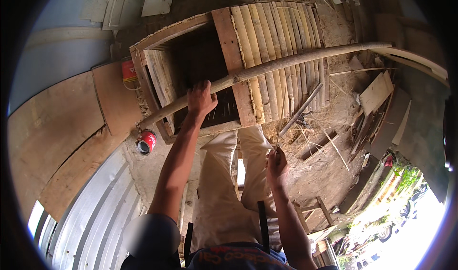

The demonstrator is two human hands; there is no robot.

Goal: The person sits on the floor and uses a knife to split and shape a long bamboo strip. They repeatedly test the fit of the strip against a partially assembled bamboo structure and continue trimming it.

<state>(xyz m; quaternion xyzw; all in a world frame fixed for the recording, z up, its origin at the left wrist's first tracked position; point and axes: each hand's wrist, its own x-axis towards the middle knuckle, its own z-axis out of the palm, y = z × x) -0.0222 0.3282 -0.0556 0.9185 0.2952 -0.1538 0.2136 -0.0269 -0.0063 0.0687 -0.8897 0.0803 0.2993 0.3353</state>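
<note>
A long bent bamboo pole (281, 65) lies slantwise over a wooden frame (224, 41). Near the pole's left end, my left hand (201, 99) is closed round it, above the dark opening of the frame. Bamboo slats (272, 45) sit side by side across the right half of the frame. My right hand (277, 167), beside my right knee, pinches a thin strip (282, 112) that points up towards the slats. The lower end of the strip is hidden in my fingers.
A red can (145, 142) stands left of the frame, near a red box (129, 71). Wood sheets (67, 131) and corrugated metal (95, 222) line the left. Cut sticks (303, 108) and board scraps (377, 93) litter the right. A small wooden stool (315, 212) is at lower right.
</note>
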